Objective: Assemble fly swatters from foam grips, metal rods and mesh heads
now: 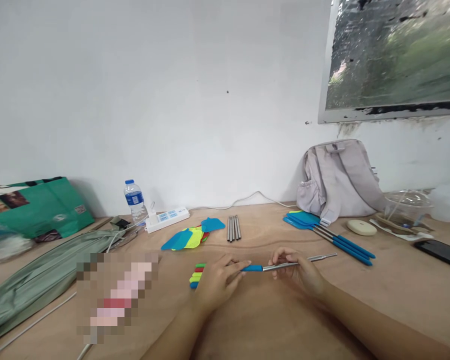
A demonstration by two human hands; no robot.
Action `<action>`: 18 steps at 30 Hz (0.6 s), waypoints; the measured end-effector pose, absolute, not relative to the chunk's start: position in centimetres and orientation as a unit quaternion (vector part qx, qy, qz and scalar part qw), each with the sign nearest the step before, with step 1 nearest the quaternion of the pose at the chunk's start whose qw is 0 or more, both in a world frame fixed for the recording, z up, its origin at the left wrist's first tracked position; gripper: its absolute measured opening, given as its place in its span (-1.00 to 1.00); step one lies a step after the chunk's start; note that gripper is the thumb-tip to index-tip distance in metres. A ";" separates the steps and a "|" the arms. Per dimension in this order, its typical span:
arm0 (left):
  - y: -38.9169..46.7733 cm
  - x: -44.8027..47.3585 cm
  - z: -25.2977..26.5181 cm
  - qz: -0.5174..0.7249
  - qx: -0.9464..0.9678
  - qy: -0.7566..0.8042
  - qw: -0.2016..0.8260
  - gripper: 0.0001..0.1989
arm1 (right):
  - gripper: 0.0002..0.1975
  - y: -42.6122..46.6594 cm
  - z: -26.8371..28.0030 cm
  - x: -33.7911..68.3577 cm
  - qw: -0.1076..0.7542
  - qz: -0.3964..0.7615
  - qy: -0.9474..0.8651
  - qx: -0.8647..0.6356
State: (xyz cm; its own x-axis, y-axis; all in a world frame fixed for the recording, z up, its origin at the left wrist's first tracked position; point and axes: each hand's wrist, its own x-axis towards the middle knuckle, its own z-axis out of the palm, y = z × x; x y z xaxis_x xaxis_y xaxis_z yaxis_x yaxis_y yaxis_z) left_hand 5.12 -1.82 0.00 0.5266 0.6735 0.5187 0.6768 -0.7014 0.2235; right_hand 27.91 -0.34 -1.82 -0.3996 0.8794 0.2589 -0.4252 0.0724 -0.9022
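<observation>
My left hand point(218, 280) is closed around a blue handle point(252, 268) low in the middle of the view. A thin metal rod point(323, 257) extends rightward from that handle, and the fingers of my right hand point(302, 270) are closed on it. Beside my left hand, partly covered by it, lie several red, green, yellow and blue handles point(195, 275). Farther back are loose fly swatter heads point(193, 238) in blue, yellow and red, with several bare metal rods point(234, 229) alongside. Fly swatters with blue handles point(352, 250) lie together at the right.
A power strip point(168, 219) and a water bottle point(134, 200) stand near the wall. A grey backpack point(339, 175) leans at the back right, near a round cream case point(361, 227), a plastic cup point(407, 205) and a phone point(442, 251). Green bag point(48, 207) and cloth point(48, 280) occupy the left.
</observation>
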 end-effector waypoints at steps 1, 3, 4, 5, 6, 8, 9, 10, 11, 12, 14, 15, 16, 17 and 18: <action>-1.8 5.1 0.1 -0.290 -0.879 -0.379 0.013 -0.68 | -0.80 -0.4 -1.8 27.9 0.501 0.650 -0.531 -0.211; -1.9 5.1 0.2 -0.278 -0.887 -0.367 0.027 -0.68 | -0.81 -0.4 -1.7 27.8 0.495 0.651 -0.537 -0.208; -2.0 5.1 0.3 -0.273 -0.891 -0.363 0.031 -0.68 | -0.81 -0.4 -1.8 27.8 0.492 0.650 -0.541 -0.208; -2.1 5.1 0.4 -0.270 -0.893 -0.360 0.031 -0.68 | -0.81 -0.4 -1.8 27.8 0.491 0.649 -0.542 -0.209; -2.2 5.1 0.4 -0.267 -0.894 -0.358 0.028 -0.69 | -0.82 -0.4 -1.9 27.8 0.490 0.650 -0.542 -0.209; -2.5 5.3 0.5 -0.265 -0.896 -0.357 0.007 -0.70 | -0.81 -0.5 -2.1 27.8 0.491 0.655 -0.535 -0.210; -2.7 5.5 0.5 -0.266 -0.895 -0.359 -0.012 -0.70 | -0.80 -0.6 -2.2 27.7 0.493 0.658 -0.529 -0.209; -2.8 5.7 0.4 -0.270 -0.892 -0.361 -0.036 -0.70 | -0.80 -0.7 -2.3 27.6 0.499 0.658 -0.524 -0.207; -3.0 5.9 0.4 -0.277 -0.887 -0.363 -0.064 -0.70 | -0.79 -0.8 -2.4 27.5 0.509 0.655 -0.519 -0.206; -3.1 6.1 0.3 -0.286 -0.881 -0.365 -0.094 -0.70 | -0.79 -1.0 -2.4 27.4 0.520 0.650 -0.514 -0.206; -3.3 6.5 0.2 -0.309 -0.865 -0.369 -0.146 -0.72 | -0.80 -1.4 -2.5 27.0 0.543 0.638 -0.505 -0.211; -3.3 6.7 0.2 -0.322 -0.855 -0.373 -0.162 -0.73 | -0.80 -1.5 -2.5 26.9 0.547 0.634 -0.502 -0.216; -3.3 6.9 0.2 -0.337 -0.845 -0.379 -0.172 -0.75 | -0.80 -1.6 -2.5 26.8 0.547 0.633 -0.500 -0.222; -3.2 7.0 0.2 -0.350 -0.835 -0.386 -0.176 -0.76 | -0.80 -1.7 -2.5 26.7 0.545 0.634 -0.500 -0.227; -3.2 7.1 0.2 -0.362 -0.827 -0.392 -0.178 -0.78 | -0.80 -1.7 -2.5 26.6 0.543 0.634 -0.500 -0.230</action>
State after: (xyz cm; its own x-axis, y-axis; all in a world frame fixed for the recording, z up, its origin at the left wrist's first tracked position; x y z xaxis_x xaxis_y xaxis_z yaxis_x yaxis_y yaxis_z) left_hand 7.06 -3.18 0.19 0.4311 0.7768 0.4591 0.5185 -0.6296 0.5785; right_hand 26.61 -1.66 -2.51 -0.3051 0.9186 0.2511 -0.4587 0.0893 -0.8841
